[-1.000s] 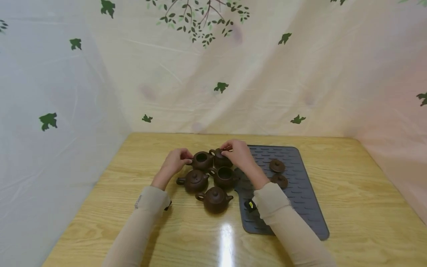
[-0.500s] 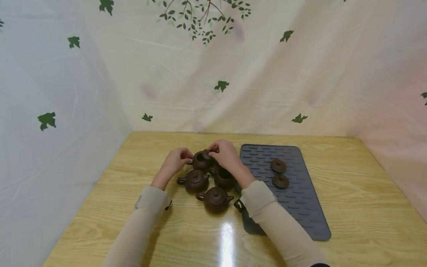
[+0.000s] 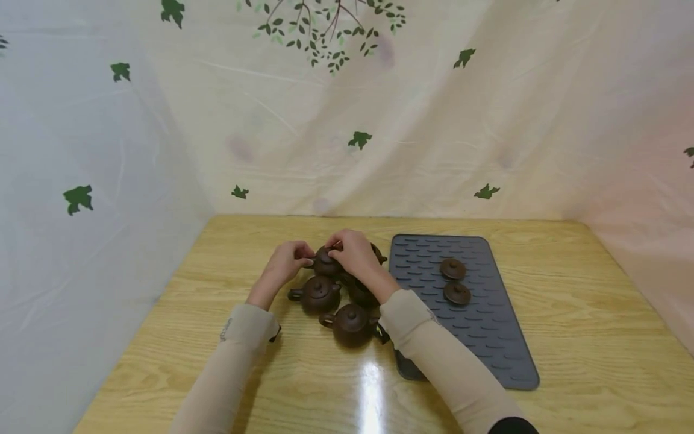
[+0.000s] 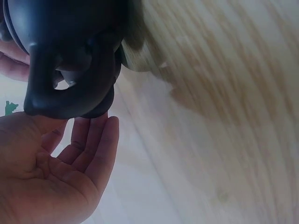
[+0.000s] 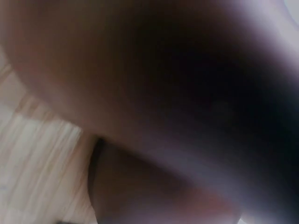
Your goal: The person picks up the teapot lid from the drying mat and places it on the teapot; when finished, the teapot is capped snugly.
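Observation:
At the back left of a group of several small dark brown teapots, my left hand pinches the handle of one teapot. My right hand holds a round lid by its top, right over that teapot's mouth. In the left wrist view a nearer teapot's handle overlaps the left hand. A lidded teapot stands just in front, and another lidded teapot is nearest me. My right hand and forearm partly hide two more teapots. The right wrist view is blurred and mostly filled by skin.
To the right lies a dark grey ribbed mat, bearing two loose lids, one lid behind the other lid. All stands on a wooden table. Behind hangs a pale curtain with leaf prints.
My right hand has lifted a lid from around the back right teapot and moved left, bringing it onto the back left teapot's mouth. My left hand has kept its place at the handle.

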Available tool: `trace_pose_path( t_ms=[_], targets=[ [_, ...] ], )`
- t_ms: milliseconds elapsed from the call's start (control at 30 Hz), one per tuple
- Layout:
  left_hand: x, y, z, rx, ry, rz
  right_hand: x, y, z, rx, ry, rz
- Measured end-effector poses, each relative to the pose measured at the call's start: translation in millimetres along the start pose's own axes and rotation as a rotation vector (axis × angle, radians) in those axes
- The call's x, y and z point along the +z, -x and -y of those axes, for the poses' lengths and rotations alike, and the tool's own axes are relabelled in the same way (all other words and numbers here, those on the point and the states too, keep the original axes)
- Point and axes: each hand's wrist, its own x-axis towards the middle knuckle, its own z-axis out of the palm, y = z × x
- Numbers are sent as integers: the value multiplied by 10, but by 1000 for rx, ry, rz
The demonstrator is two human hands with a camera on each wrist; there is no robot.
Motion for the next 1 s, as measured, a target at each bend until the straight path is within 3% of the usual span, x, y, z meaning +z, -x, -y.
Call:
trace_pose_path(
  t_ms=[300,567,767,1000],
  targets=[
    [27,13,-9,-6,4,-3,4,-4,-24,-1,54,20],
    [16,60,-23,-22,43,12,-83,34,-53,18,13,64],
    [-7,104,-130,9,62,2,-213,119,-135,26,-75,20],
    [-21,172,-291,73,26,-31,-360,272,-270,21,-75,-49]
  ],
)
